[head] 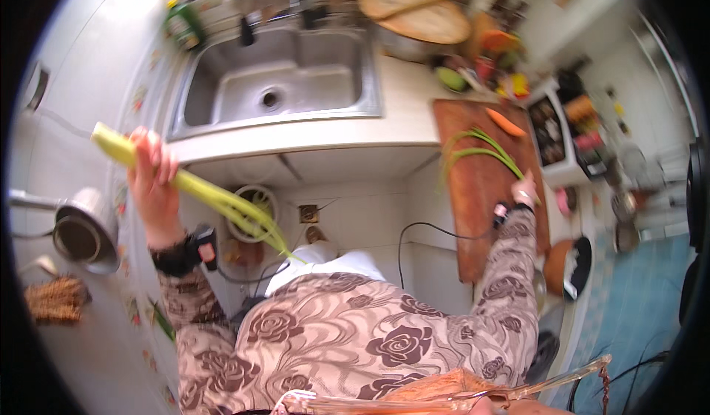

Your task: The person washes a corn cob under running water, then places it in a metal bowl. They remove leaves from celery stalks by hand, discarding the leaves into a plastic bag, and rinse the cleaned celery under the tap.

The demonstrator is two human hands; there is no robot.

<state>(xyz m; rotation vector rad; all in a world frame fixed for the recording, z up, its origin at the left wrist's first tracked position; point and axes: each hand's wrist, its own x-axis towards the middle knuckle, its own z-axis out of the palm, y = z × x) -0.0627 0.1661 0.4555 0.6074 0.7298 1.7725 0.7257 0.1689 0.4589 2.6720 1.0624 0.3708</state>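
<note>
My left hand [152,185] grips a long pale green vegetable stalk [222,201], perhaps celery or lettuce stem, near its thick end; its thin end points down towards my waist. On the right, my right hand [524,187] holds several thin green stems [493,148] over a reddish-brown wooden cutting board [471,193]. Those stems curve back across the board. A carrot [506,122] lies near the board's far edge, apart from the stems. Both wrists wear dark bands with small devices.
A steel sink [283,76] is set in the pale counter [410,93]. Behind it stand a green bottle [184,24] and a pot with a wooden lid [416,13]. A white rack [554,132] adjoins the board. A cable hangs from my right wrist.
</note>
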